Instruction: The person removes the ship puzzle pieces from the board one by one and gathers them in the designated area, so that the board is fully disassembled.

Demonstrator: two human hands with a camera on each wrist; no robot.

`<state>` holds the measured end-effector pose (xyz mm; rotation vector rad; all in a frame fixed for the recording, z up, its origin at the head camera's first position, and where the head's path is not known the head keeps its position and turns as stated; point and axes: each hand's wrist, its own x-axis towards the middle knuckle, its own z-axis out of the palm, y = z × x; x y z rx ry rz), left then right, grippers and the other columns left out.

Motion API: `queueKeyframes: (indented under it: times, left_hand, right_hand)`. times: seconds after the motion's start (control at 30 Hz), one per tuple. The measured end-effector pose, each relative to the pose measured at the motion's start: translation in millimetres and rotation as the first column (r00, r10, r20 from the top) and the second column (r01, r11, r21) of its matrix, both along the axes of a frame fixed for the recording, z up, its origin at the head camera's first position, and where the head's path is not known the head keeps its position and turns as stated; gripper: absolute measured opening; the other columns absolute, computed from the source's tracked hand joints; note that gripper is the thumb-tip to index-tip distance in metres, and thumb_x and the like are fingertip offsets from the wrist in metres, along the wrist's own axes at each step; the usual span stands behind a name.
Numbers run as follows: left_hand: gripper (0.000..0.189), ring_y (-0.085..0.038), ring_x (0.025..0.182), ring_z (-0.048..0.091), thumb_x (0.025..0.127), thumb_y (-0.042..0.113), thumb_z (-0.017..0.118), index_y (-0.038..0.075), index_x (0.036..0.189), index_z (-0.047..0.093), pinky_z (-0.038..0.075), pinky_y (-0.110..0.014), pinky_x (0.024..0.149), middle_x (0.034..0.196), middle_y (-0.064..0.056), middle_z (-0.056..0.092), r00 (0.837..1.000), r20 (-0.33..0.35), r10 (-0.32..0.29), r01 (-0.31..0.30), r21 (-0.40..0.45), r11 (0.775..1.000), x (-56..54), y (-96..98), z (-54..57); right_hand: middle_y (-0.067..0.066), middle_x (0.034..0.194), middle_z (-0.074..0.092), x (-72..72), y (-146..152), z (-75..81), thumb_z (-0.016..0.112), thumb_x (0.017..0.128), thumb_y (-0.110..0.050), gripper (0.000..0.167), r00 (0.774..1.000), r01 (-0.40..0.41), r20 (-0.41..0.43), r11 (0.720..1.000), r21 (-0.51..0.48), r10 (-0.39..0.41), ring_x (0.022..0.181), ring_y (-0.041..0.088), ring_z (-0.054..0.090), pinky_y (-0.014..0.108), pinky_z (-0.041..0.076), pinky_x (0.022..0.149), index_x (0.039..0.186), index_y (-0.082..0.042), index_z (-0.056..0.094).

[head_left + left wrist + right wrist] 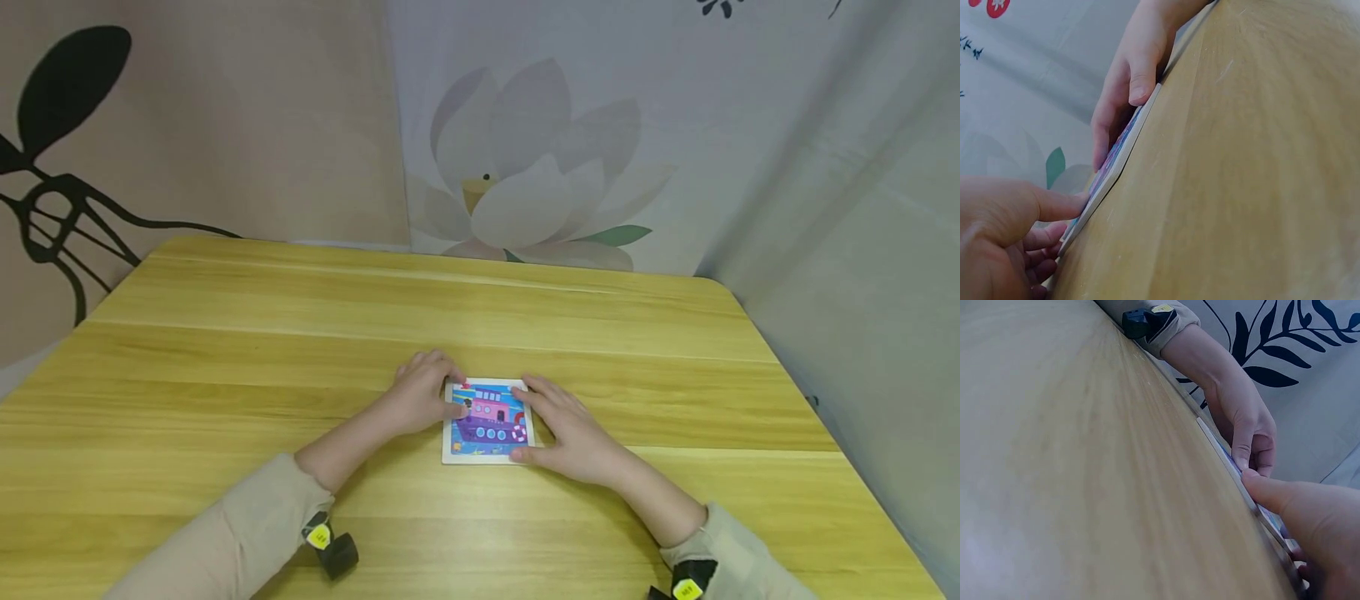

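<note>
A small square picture board [489, 460] with a white border lies flat on the table, showing a pink and purple ship on blue. At its left side my left hand [423, 396] grips it, thumb on the picture and the other fingers curled by the edge. My right hand [581, 433] holds the right side, its thumb near the lower right corner and a fingertip on the upper right of the picture. In the left wrist view the board [1113, 169] appears edge-on between both hands. The right wrist view shows its pale edge [1225, 459], with part of the picture hidden by fingers.
The wooden table [247, 367] stretches out on all sides of the board. Behind it hangs a curtain [300, 125] with a flower and dark leaf print. A black band with a small device [330, 546] sits on the left sleeve, and another [690, 579] on the right.
</note>
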<state>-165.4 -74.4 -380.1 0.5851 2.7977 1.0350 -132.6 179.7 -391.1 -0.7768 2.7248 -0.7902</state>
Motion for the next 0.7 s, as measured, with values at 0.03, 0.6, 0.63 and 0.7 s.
queueKeyframes:
  times: [0.03,0.6,0.63,0.7]
  left_hand:
    - [0.036,-0.026,0.106,0.045,0.074,0.018,0.083,0.005,0.103,0.067,0.032,-0.046,0.093,0.11,-0.006,0.058,1.0,0.006,0.002,-0.002,0.002,1.0,0.1,0.3,0.4]
    - [0.033,-0.029,0.111,0.046,0.076,0.017,0.081,0.005,0.104,0.067,0.028,-0.051,0.1,0.113,-0.007,0.058,0.999,0.025,0.031,-0.032,0.036,0.999,-0.7,0.7,-0.7]
    - [0.034,-0.029,0.111,0.046,0.076,0.017,0.081,0.005,0.104,0.067,0.028,-0.05,0.1,0.112,-0.007,0.058,0.999,0.024,0.032,-0.033,0.037,0.999,-0.7,1.0,-1.0]
    - [0.034,-0.029,0.111,0.046,0.076,0.016,0.082,0.006,0.104,0.067,0.028,-0.05,0.1,0.111,-0.006,0.059,0.999,0.019,0.034,-0.035,0.039,0.999,-1.1,1.3,-1.9]
  right_hand:
    - [0.002,0.158,0.016,0.1,0,0.2,0.063,0.083,-0.061,0.085,1.0,0.001,0.002,1.0,0.001,-0.001,0.143,0.028,0.01,0.061,0.013,0.107,0.151,-0.021,0.031]
    - [-0.004,0.158,0.011,2.5,-13,3.4,0.043,0.098,-0.033,0.056,0.973,-0.196,-0.095,0.973,0.121,0.208,0.144,0.022,0.001,0.055,0.001,0.111,0.151,-0.031,0.027]
    - [-0.006,0.158,0.012,2.4,-13,3.6,0.042,0.099,-0.031,0.055,0.971,-0.21,-0.093,0.969,0.127,0.222,0.144,0.022,0.002,0.054,0.002,0.111,0.151,-0.032,0.026]
    - [-0.007,0.157,0.013,2.3,-14,4.0,0.04,0.099,-0.03,0.054,0.967,-0.226,-0.087,0.964,0.138,0.239,0.144,0.02,0.002,0.053,0.003,0.111,0.151,-0.033,0.026]
